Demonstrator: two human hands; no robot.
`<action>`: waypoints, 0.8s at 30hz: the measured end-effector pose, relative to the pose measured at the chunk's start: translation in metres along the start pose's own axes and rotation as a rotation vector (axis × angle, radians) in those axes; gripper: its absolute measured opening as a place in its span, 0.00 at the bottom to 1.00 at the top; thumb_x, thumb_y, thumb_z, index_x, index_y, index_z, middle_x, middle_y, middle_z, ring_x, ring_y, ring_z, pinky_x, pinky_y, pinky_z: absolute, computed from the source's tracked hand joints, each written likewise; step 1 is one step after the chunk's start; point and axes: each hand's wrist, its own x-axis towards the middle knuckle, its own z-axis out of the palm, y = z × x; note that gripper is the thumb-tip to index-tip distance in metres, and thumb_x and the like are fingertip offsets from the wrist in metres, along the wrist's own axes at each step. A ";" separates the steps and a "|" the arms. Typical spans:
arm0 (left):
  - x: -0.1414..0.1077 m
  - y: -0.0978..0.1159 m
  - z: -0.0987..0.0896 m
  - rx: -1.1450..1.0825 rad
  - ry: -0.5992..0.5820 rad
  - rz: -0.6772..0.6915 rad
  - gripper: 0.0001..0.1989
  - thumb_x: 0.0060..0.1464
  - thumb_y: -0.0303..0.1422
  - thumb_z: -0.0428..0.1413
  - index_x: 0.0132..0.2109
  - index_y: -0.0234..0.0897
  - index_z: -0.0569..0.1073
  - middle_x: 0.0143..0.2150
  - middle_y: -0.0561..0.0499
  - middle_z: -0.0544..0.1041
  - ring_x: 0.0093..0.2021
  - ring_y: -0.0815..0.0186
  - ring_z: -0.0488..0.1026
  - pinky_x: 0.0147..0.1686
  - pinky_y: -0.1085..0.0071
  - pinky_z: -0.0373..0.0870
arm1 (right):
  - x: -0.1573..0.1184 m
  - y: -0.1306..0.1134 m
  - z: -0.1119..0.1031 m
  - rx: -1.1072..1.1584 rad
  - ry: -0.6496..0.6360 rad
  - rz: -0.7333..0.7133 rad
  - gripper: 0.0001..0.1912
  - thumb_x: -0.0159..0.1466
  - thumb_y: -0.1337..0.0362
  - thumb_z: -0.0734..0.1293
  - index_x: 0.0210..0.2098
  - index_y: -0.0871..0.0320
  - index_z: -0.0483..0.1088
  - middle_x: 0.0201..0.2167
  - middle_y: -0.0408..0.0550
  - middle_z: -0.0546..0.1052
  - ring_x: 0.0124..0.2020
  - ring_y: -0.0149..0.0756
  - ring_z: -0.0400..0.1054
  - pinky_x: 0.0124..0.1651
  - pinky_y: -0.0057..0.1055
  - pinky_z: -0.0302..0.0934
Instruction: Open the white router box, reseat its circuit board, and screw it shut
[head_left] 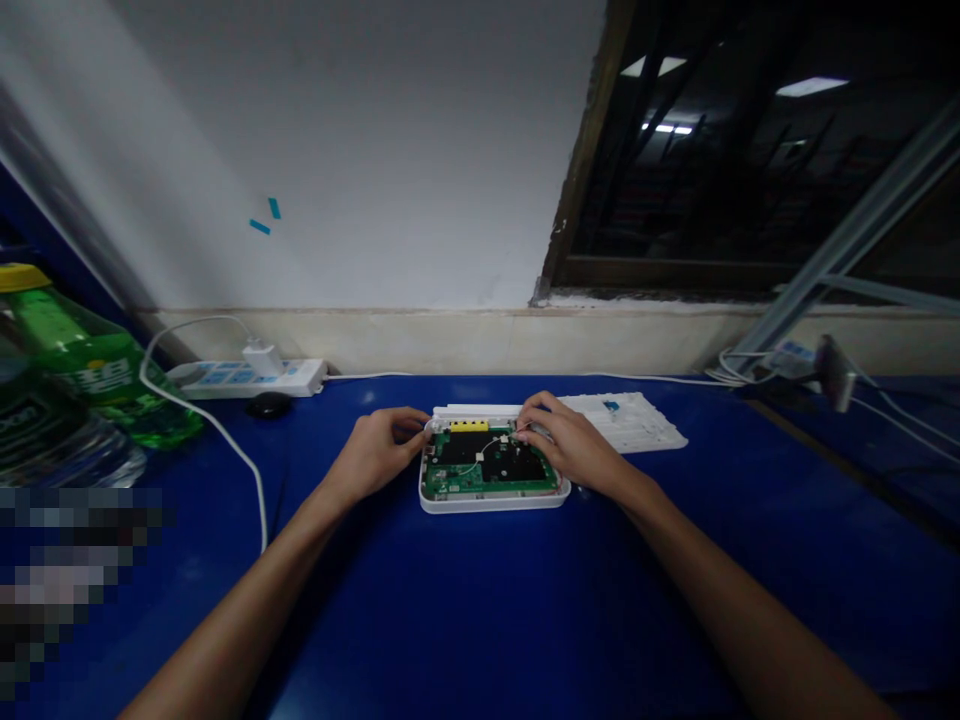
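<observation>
An opened white router case (495, 505) lies on the blue table with its inside facing up. In it sits a green circuit board (457, 480) with black plates and a row of yellow ports (469, 426) along the back. My left hand (379, 452) is closed on the case's back left corner, thumb at the rim. Over the back right part of the board, my right hand (562, 438) pinches a thin white wire (491, 446) that runs across the board; its fingertips are partly hidden. A white, slotted cover (637, 422) lies behind my right hand.
At the left stand large green-tinted bottles (105, 360). A power strip (300, 377) with a plugged-in charger (262, 357) lies by the wall, its white cable (244, 455) looping over the table. A black mouse-like object (269, 405) is near it. A metal frame (840, 240) rises at right.
</observation>
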 end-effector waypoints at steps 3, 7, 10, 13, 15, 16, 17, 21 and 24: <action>-0.001 0.003 0.004 -0.018 -0.046 -0.045 0.12 0.51 0.32 0.64 0.44 0.40 0.82 0.39 0.46 0.84 0.41 0.54 0.81 0.44 0.64 0.74 | 0.001 0.000 0.001 -0.002 -0.008 -0.006 0.05 0.71 0.64 0.63 0.41 0.54 0.72 0.50 0.52 0.70 0.42 0.39 0.72 0.49 0.39 0.67; -0.001 0.003 0.006 0.008 -0.052 -0.037 0.12 0.52 0.33 0.63 0.45 0.39 0.82 0.41 0.45 0.84 0.43 0.53 0.81 0.45 0.63 0.75 | 0.002 0.000 0.001 -0.026 -0.014 0.022 0.06 0.71 0.63 0.63 0.41 0.54 0.72 0.57 0.54 0.67 0.46 0.42 0.72 0.51 0.41 0.66; -0.001 -0.002 0.009 -0.088 -0.070 -0.037 0.17 0.48 0.36 0.67 0.46 0.37 0.80 0.43 0.43 0.83 0.42 0.54 0.81 0.42 0.64 0.76 | 0.004 0.001 -0.001 -0.030 -0.041 -0.001 0.05 0.70 0.65 0.63 0.40 0.54 0.72 0.56 0.53 0.69 0.48 0.42 0.71 0.52 0.40 0.66; 0.000 -0.009 0.009 -0.191 -0.125 -0.062 0.24 0.43 0.37 0.71 0.48 0.35 0.76 0.45 0.41 0.82 0.42 0.54 0.81 0.42 0.61 0.78 | 0.006 0.002 -0.003 -0.045 -0.053 -0.026 0.04 0.70 0.66 0.64 0.41 0.54 0.72 0.48 0.50 0.72 0.44 0.40 0.72 0.49 0.37 0.66; 0.000 -0.013 0.007 -0.210 -0.187 -0.069 0.27 0.42 0.38 0.71 0.49 0.36 0.74 0.47 0.42 0.82 0.45 0.54 0.81 0.45 0.58 0.78 | 0.006 0.002 -0.002 -0.079 -0.051 -0.023 0.03 0.70 0.66 0.64 0.42 0.55 0.71 0.46 0.50 0.72 0.42 0.39 0.72 0.46 0.36 0.67; 0.001 -0.014 0.006 -0.212 -0.218 -0.067 0.28 0.42 0.38 0.71 0.50 0.36 0.74 0.48 0.43 0.81 0.47 0.54 0.80 0.47 0.57 0.78 | 0.006 0.002 -0.002 -0.100 -0.051 -0.019 0.03 0.70 0.65 0.64 0.42 0.56 0.71 0.46 0.50 0.72 0.41 0.39 0.72 0.45 0.35 0.67; 0.001 -0.014 0.005 -0.210 -0.243 -0.064 0.29 0.42 0.38 0.71 0.51 0.36 0.73 0.48 0.43 0.81 0.48 0.54 0.80 0.48 0.56 0.77 | 0.006 0.002 -0.001 -0.123 -0.051 -0.016 0.04 0.70 0.65 0.64 0.43 0.56 0.70 0.46 0.50 0.72 0.40 0.39 0.72 0.43 0.35 0.66; 0.001 -0.014 0.004 -0.157 -0.248 -0.046 0.28 0.44 0.36 0.70 0.52 0.36 0.73 0.48 0.45 0.81 0.48 0.55 0.80 0.48 0.57 0.78 | 0.005 0.002 0.002 -0.183 -0.049 -0.023 0.04 0.71 0.64 0.64 0.42 0.56 0.70 0.45 0.51 0.72 0.37 0.39 0.71 0.39 0.35 0.65; 0.001 -0.014 0.007 -0.103 -0.202 -0.049 0.26 0.46 0.36 0.68 0.53 0.37 0.73 0.49 0.45 0.81 0.47 0.56 0.80 0.47 0.58 0.79 | 0.006 0.004 0.002 -0.141 -0.036 -0.015 0.03 0.70 0.63 0.65 0.40 0.55 0.70 0.44 0.49 0.72 0.39 0.39 0.71 0.42 0.35 0.65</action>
